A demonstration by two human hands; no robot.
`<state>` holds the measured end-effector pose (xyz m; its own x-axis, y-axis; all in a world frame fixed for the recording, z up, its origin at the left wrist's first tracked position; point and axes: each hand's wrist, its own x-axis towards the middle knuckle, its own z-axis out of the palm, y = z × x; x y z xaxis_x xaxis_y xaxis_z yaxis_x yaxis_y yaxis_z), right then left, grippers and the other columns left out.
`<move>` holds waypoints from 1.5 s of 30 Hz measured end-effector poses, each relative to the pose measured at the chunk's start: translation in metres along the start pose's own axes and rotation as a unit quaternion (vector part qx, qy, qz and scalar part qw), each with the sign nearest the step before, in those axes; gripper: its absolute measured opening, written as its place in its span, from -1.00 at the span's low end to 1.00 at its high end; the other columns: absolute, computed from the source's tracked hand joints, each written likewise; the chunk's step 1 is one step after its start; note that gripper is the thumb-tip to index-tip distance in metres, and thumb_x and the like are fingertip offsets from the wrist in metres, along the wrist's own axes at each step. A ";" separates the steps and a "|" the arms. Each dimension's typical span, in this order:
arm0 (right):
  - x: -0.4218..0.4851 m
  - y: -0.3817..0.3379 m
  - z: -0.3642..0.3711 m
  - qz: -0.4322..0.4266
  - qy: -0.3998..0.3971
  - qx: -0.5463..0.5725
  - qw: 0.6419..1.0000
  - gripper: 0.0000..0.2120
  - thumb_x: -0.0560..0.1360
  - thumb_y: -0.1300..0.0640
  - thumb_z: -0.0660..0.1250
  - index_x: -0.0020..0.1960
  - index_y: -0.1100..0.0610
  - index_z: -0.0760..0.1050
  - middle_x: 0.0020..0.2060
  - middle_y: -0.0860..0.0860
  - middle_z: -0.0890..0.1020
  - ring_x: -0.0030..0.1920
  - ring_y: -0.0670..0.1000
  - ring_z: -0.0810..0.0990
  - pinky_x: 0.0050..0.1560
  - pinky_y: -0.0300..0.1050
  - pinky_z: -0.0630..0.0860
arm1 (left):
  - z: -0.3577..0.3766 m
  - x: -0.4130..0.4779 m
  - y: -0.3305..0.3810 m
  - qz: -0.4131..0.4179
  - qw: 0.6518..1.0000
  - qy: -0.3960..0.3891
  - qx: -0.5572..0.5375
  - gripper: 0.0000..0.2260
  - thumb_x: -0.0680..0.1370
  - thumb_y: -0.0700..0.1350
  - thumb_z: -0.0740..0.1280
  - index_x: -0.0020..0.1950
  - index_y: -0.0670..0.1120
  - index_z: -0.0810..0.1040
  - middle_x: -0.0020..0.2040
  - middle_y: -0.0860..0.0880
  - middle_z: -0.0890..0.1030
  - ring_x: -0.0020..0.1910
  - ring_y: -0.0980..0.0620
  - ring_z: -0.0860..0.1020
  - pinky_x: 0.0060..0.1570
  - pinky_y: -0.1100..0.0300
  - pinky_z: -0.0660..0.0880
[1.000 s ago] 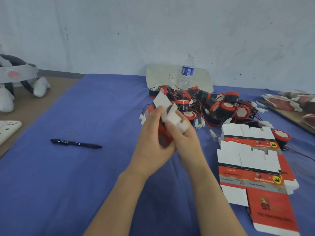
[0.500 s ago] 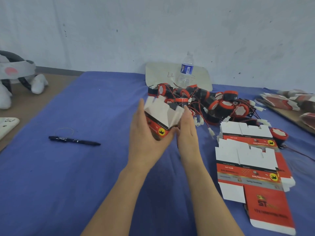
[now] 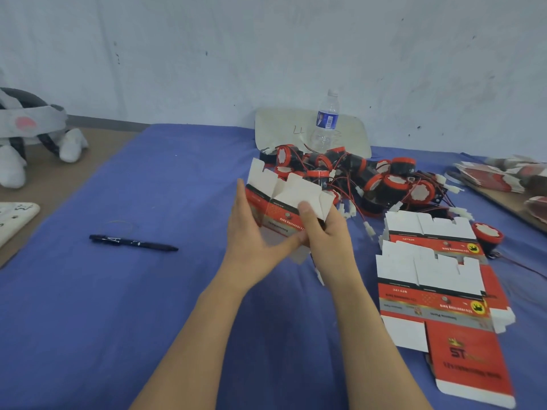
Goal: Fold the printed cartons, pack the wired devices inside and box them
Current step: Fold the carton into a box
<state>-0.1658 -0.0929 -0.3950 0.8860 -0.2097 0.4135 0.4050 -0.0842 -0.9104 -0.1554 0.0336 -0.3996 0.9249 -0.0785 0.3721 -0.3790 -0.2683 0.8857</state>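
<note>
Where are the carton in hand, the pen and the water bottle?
carton (image 3: 296, 190), head view, white inner flap.
pen (image 3: 133, 242), head view, middle of barrel.
water bottle (image 3: 327, 120), head view, blue label.

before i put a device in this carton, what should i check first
1. Grip on the red-and-white printed cardboard carton: ok, left hand flat against its side, right hand gripping it.
2. Its top flaps open: ok.
3. Bottom closed: cannot tell, hands cover it.
4. The pile of red-and-black wired devices close behind: ok.
5. A hand free to pick one: not ok, both on carton.
</note>
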 end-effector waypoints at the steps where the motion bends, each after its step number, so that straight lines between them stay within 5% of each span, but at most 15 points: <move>1: -0.001 -0.001 0.001 0.008 -0.010 0.011 1.000 -0.84 0.60 0.01 0.21 0.13 -0.09 0.52 -0.03 -0.10 0.68 -0.02 -0.12 0.65 -0.13 -0.28 0.56 | -0.001 0.000 0.001 -0.014 1.000 -0.001 -0.019 0.27 0.10 0.42 0.49 0.56 0.09 -0.22 0.53 0.10 0.13 0.51 0.13 0.14 0.45 -0.04 0.25; 4: -0.003 -0.002 0.007 0.018 -0.020 0.030 0.999 -0.51 0.53 -0.21 0.10 0.37 -0.02 0.37 0.15 -0.09 0.59 0.10 -0.16 0.59 -0.06 -0.32 0.53 | 0.000 0.000 0.001 -0.015 0.998 -0.006 -0.060 0.19 0.17 0.28 0.55 0.56 0.11 -0.16 0.43 0.13 0.30 0.39 0.22 0.33 0.34 0.14 0.39; 6: -0.002 -0.003 0.009 0.009 -0.003 0.027 1.000 -0.42 0.55 -0.19 0.05 0.51 0.00 0.16 0.27 -0.19 0.49 0.19 -0.28 0.51 0.02 -0.37 0.49 | 0.001 -0.001 0.000 0.009 0.998 -0.011 -0.068 -0.05 0.35 0.10 0.54 0.54 0.13 -0.01 0.25 0.26 0.45 0.18 0.37 0.47 0.09 0.42 0.46; 9: -0.001 -0.002 0.007 -0.010 0.018 -0.001 1.000 -0.49 0.63 -0.04 0.03 0.54 0.02 0.00 0.05 -0.55 0.46 0.06 -0.48 0.46 -0.06 -0.48 0.45 | -0.001 -0.002 0.004 0.052 0.996 -0.010 -0.076 -0.38 0.51 -0.08 0.42 0.43 0.24 0.16 0.12 0.43 0.49 0.07 0.42 0.51 -0.08 0.54 0.42; 14: -0.002 -0.009 0.000 -0.010 0.006 0.009 1.000 -0.36 0.44 -0.20 0.22 0.48 -0.07 0.22 0.17 -0.12 0.57 0.12 -0.25 0.56 0.00 -0.34 0.52 | -0.007 -0.004 0.012 0.071 0.988 -0.053 -0.130 -0.38 0.52 -0.14 0.40 0.31 0.41 0.17 0.29 0.22 0.46 0.16 0.30 0.52 -0.04 0.45 0.48; 18: -0.002 -0.015 -0.003 0.001 -0.017 0.041 0.999 -0.52 0.41 -0.14 0.30 0.31 -0.07 0.44 0.08 -0.17 0.64 0.07 -0.17 0.62 -0.07 -0.28 0.56 | -0.011 -0.004 0.017 0.046 0.978 -0.029 -0.202 -0.53 0.41 0.09 0.39 0.25 0.26 0.29 0.14 0.30 0.50 0.06 0.30 0.57 -0.15 0.40 0.52; 21: -0.004 -0.016 -0.005 0.011 -0.014 0.066 0.998 -0.61 0.40 -0.12 0.32 0.21 -0.09 0.48 0.04 -0.13 0.66 0.03 -0.13 0.64 -0.09 -0.27 0.56 | -0.008 -0.005 0.018 0.042 0.982 -0.007 -0.186 -0.57 0.37 0.14 0.36 0.19 0.18 0.33 0.15 0.25 0.49 0.05 0.33 0.55 -0.17 0.42 0.51; 25: -0.005 -0.019 -0.007 0.021 -0.022 0.075 0.997 -0.64 0.41 -0.10 0.31 0.17 -0.03 0.48 0.02 -0.05 0.66 -0.01 -0.11 0.65 -0.12 -0.27 0.56 | -0.008 -0.004 0.017 0.077 0.984 0.031 -0.159 -0.54 0.37 0.15 0.39 0.21 0.10 0.38 0.10 0.43 0.43 0.10 0.23 0.53 -0.18 0.34 0.56; 30: -0.005 -0.017 -0.008 0.048 -0.040 0.094 0.994 -0.76 0.38 -0.14 0.33 0.00 -0.08 0.52 -0.05 0.01 0.66 -0.02 0.02 0.65 -0.06 -0.15 0.62 | -0.006 -0.006 0.017 0.089 0.978 0.074 -0.175 -0.74 0.42 0.10 0.42 0.01 0.13 0.41 0.06 0.17 0.53 0.10 0.16 0.56 -0.15 0.14 0.61; 35: -0.003 -0.013 -0.006 0.066 -0.022 0.066 0.995 -0.76 0.33 -0.24 0.30 -0.15 -0.12 0.54 -0.22 -0.07 0.66 -0.18 -0.08 0.66 -0.21 -0.21 0.62 | -0.005 -0.005 0.018 0.057 0.970 0.025 -0.235 -0.69 0.43 0.10 0.40 0.08 0.20 0.35 -0.22 0.14 0.51 -0.21 0.19 0.60 -0.25 0.30 0.55; 38: -0.002 -0.010 -0.003 0.101 0.000 0.032 0.994 -0.70 0.35 -0.35 0.16 -0.27 -0.22 0.56 -0.33 -0.17 0.66 -0.26 -0.17 0.66 -0.34 -0.34 0.56 | -0.003 -0.006 0.018 0.029 0.981 0.018 -0.189 -0.74 0.42 0.19 0.27 0.07 0.19 0.40 -0.19 0.10 0.55 -0.22 0.22 0.61 -0.32 0.40 0.50; 41: 0.002 -0.004 -0.004 0.149 0.014 0.022 0.989 -0.58 0.50 -0.34 -0.01 -0.25 -0.13 0.49 -0.48 -0.26 0.60 -0.39 -0.30 0.60 -0.48 -0.43 0.45 | -0.001 -0.006 0.017 0.015 0.987 0.034 -0.156 -0.65 0.44 0.22 0.19 0.13 0.09 0.49 -0.02 0.01 0.59 -0.13 0.24 0.60 -0.31 0.44 0.47; 45: 0.006 -0.002 -0.009 0.281 -0.008 0.107 0.954 -0.72 0.60 -0.14 0.16 0.02 0.00 0.55 -0.29 -0.05 0.71 -0.22 -0.07 0.68 -0.16 -0.08 0.59 | -0.003 -0.007 0.014 0.079 0.994 0.047 -0.056 -0.65 0.46 0.22 0.20 0.12 0.08 0.53 0.05 0.08 0.56 0.02 0.17 0.54 -0.10 0.38 0.49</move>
<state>-0.1636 -0.1032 -0.3912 0.9794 -0.1473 -0.1381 -0.1004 0.2378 -0.9661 -0.1677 0.0332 -0.3890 0.8486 -0.0200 0.5286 -0.5252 -0.1513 0.8374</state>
